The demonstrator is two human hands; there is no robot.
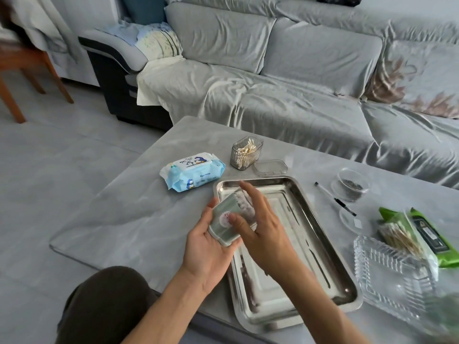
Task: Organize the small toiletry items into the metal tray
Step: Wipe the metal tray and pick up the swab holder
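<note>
Small pale-green box (224,223), white rim, pink round sticker on face, held above near-left corner of metal tray (295,256). Box long axis runs from person's palm toward far-right, open end aimed at tray's far corner, contents blurred. Left hand (207,254) cups box from below, fingers curled round its edges. Right hand (258,227) loosely spread over box, thumb pressing sticker, clasping nothing itself. Tray lies lengthwise on grey table (139,214), long axis running away from person.

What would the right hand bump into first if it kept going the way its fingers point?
Probably the small box in the left hand: the right hand points up-left and its fingers already seem to touch it. Beyond lies the wipes pack, though depth is unclear.
</note>
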